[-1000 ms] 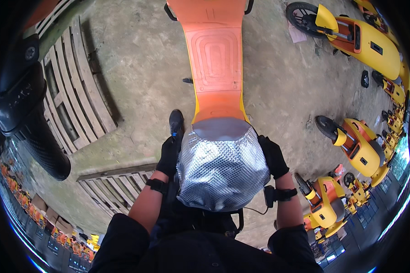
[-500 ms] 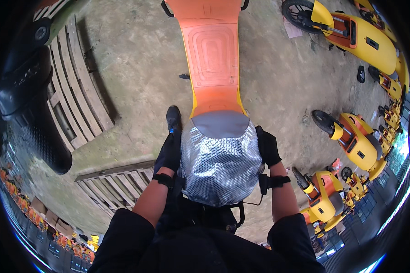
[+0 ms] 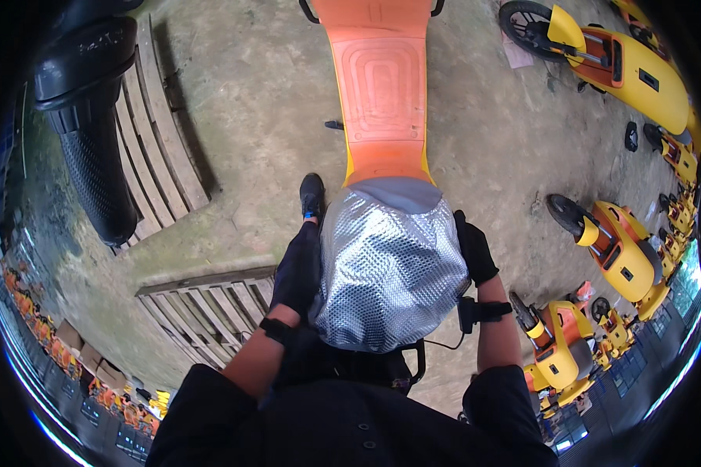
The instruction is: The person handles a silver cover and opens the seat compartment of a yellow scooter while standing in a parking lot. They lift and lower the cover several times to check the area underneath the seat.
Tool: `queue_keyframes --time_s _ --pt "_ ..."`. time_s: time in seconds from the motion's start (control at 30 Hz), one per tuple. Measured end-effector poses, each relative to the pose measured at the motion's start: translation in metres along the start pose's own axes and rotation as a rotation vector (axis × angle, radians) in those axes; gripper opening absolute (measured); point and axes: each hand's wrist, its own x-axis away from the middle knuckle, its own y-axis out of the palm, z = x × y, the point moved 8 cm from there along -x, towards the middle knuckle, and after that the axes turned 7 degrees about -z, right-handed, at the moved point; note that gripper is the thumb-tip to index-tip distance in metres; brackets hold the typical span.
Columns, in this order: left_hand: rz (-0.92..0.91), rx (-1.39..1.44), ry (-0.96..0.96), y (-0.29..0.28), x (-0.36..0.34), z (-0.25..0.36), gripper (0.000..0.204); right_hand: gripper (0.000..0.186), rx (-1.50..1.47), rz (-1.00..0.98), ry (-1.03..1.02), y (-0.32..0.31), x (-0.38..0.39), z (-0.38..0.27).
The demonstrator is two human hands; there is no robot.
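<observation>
A silver quilted seat cover [image 3: 389, 272] lies over the saddle of a scooter with an orange footboard [image 3: 383, 86]. At the front, a strip of grey seat [image 3: 397, 193] shows beyond the cover's edge. My right hand [image 3: 475, 247], in a black glove, is closed at the cover's right side, its fingertips tucked against the edge. On the other side my left hand [image 3: 297, 274], also gloved in black, grips the cover's left edge; its fingers are mostly hidden and blend with my dark trouser leg.
A black handlebar grip [image 3: 93, 167] looms at upper left, before a wooden pallet [image 3: 152, 132]. Another pallet [image 3: 210, 311] lies at lower left. Several yellow scooters [image 3: 639, 78] stand along the right. My shoe [image 3: 312, 194] rests left of the scooter.
The view has shifted, so most things sit further right. The cover reaches further forward, leaving less grey seat showing, and its surface has changed shape. Both hands stay at its sides.
</observation>
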Motion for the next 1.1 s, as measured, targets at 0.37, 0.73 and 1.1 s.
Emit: queue_keyframes --time_s 0.37,0.73,1.1 --pt "-0.187 -0.122 -0.246 0.016 -0.002 -0.007 0.050 0.016 0.179 -0.091 0.083 0.005 -0.003 0.009" --pt "-0.135 -0.128 -0.278 0.013 -0.006 -0.019 0.065 0.013 -0.041 0.070 0.319 0.003 0.015 -0.001" --pt "-0.095 -0.097 -0.210 0.009 0.003 -0.014 0.045 0.013 0.054 0.032 0.165 0.005 0.003 -0.005"
